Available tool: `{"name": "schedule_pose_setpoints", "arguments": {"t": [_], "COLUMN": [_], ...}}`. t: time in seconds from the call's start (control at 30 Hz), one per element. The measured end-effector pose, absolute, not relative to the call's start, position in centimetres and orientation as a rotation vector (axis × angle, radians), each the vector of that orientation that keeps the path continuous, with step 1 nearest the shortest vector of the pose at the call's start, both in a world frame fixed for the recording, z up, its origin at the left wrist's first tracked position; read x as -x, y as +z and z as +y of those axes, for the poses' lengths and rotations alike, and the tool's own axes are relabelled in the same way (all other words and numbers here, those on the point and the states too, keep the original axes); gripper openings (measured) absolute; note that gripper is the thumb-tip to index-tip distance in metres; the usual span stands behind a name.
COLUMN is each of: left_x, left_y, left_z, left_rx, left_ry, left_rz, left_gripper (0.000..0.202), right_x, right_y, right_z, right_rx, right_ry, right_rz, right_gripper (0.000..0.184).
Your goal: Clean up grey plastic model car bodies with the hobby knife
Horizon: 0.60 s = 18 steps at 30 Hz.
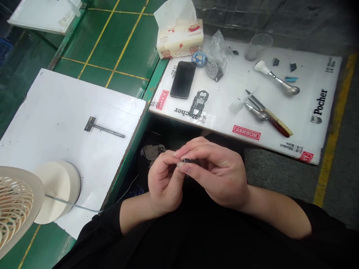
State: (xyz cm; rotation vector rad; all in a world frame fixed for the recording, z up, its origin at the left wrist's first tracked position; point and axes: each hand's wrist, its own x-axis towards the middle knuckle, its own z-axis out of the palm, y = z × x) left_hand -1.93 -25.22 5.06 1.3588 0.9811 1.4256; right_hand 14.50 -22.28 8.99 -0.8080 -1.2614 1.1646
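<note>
My left hand (165, 183) and my right hand (218, 173) meet in front of my body, below the edge of the board. Both are closed, fingertips pinched together around a small black part (189, 160). Most of that part is hidden by the fingers, so its exact kind cannot be made out. On the board just beyond my hands lies a flat, dark, car-shaped piece with openings (199, 102). To its right is a brush with a metal handle (256, 112), beside a long pointed tool with a brown and cream handle (276, 123).
A white printed board (215, 116) carries a black phone (183, 80), tissue box (181, 39), blue round item (199, 58), plastic bag (216, 61), clear cup (258, 46), second brush (276, 77) and dark scraps. Leftward, a hammer-shaped tool (103, 127) and fan (19, 209) occupy a white sheet.
</note>
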Motion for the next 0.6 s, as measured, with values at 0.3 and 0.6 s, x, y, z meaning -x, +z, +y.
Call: {"name": "schedule_pose_setpoints", "arguments": {"t": [0.3,0.6], "left_x": [1.6,2.7], "left_y": [5.9,5.8], "left_z": [-24.2,-21.7], "left_rx": [-1.311,-1.894], "left_ry": [1.385,1.497], "left_rz": [1.017,1.157], "left_gripper": [0.006,0.011], "right_x": [-15.2,-17.2], "right_y": [8.3,7.9], "right_z": [-21.9,-21.6], "right_rx": [0.899,0.898], "right_ry": [1.352,1.151], "right_rz": [-1.159,-1.396], "right_gripper": [0.014,0.034]}}
